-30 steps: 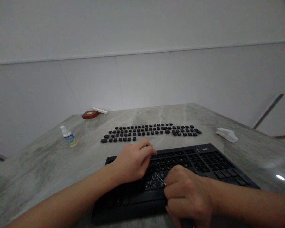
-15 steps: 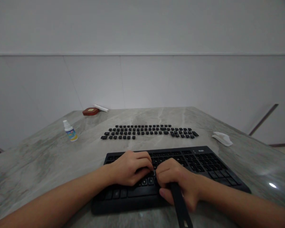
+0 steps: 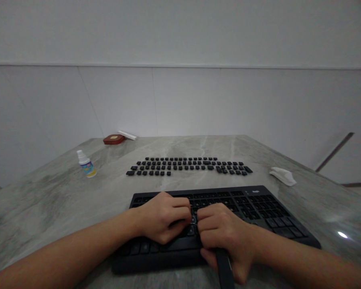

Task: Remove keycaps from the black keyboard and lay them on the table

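Observation:
A black keyboard [image 3: 180,257] lies at the near edge of the table, many of its key places bare of caps. My right hand [image 3: 221,228] is closed round the black handle of a keycap puller [image 3: 225,269], which points down toward me. Thin wire [image 3: 194,223] shows at the keys between the two hands. Over the left-centre keys, my left hand [image 3: 167,218] has its fingers curled together beside that wire. What its fingertips pinch is hidden. Beyond the keyboard, several black keycaps [image 3: 180,163] are laid out in rows on the table.
A small white spray bottle [image 3: 86,164] stands on the left. Farther back are a reddish-brown case [image 3: 113,139] and a white strip-like object [image 3: 127,135]. A crumpled white tissue [image 3: 282,176] lies on the right. The marble-patterned table [image 3: 63,196] reaches a pale wall [image 3: 183,104].
My right hand has tilted slightly, and the puller's handle has swung lower and a little left. My left fingers have drawn in slightly. The view has shifted a little.

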Motion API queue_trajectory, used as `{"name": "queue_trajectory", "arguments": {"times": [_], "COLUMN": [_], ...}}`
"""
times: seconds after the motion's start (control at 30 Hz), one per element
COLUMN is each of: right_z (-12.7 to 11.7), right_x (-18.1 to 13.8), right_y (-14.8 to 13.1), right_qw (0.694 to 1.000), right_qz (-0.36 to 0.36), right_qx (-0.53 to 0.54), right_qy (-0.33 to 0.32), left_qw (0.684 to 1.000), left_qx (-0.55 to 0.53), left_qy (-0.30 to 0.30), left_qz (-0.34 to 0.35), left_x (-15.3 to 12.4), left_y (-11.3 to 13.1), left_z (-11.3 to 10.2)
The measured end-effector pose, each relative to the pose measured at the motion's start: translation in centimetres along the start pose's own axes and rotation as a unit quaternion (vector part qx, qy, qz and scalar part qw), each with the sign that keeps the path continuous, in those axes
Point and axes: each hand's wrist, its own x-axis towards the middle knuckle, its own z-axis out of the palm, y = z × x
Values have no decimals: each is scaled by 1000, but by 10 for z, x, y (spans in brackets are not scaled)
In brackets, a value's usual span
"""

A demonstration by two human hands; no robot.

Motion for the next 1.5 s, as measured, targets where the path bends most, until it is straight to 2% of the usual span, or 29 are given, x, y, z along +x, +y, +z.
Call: {"name": "queue_trajectory", "arguments": {"times": [0.23, 0.47, 0.7, 0.9, 1.03, 1.27, 1.5], "right_z": [3, 3, 0, -4, -7, -4, -3], "right_x": [2, 2, 4, 6, 9, 4, 5], "right_y": [0, 0, -2, -5, -8, -1, -2], "right_qw": [1000, 1000, 999, 996, 993, 990, 992], "right_qz": [23, 0, 6, 0, 39, 119, 108], "right_qx": [-8, -25, -45, -52, -66, -45, -46], "right_qy": [-13, 9, 8, 68, 95, 65, 53], "left_qw": [999, 998, 997, 996, 996, 993, 991], "left_qx": [-35, -47, -62, -66, -75, -92, -107], "left_qy": [-9, -7, -14, -18, -19, -18, -37], "left_qz": [-33, -40, -47, -53, -55, -69, -77], "left_x": [-2, 0, 2, 1, 0, 0, 1], "left_y": [-2, -1, -1, -3, -3, -3, -3], "left_z": [1, -1, -1, -1, -1, -1, -3]}}
